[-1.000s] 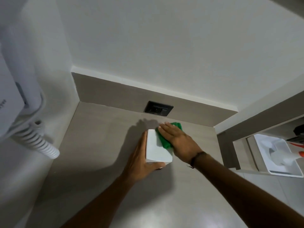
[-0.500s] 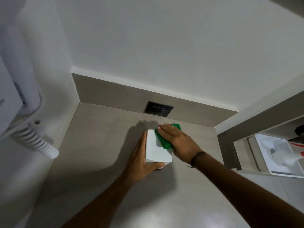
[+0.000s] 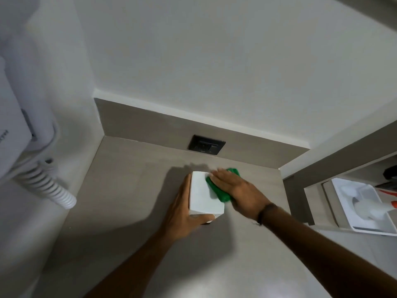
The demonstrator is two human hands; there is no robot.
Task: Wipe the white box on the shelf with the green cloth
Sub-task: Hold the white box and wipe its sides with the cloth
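The white box (image 3: 202, 194) stands on the grey shelf (image 3: 120, 203) near the back wall. My left hand (image 3: 182, 214) grips its left side, with the thumb wrapped under the near edge. My right hand (image 3: 238, 190) lies flat on the green cloth (image 3: 217, 190) and presses it against the right part of the box's top. Most of the cloth is hidden under the palm; green shows at the fingertips and along the box's right edge.
A black wall socket (image 3: 206, 145) sits in the grey backsplash just behind the box. A white wall-mounted unit with a coiled cord (image 3: 49, 186) hangs at the left. A white tray (image 3: 363, 207) with white items lies lower right, below a ledge.
My right hand and the green cloth have slid a little to the left across the box's top. The left hand keeps the same hold.
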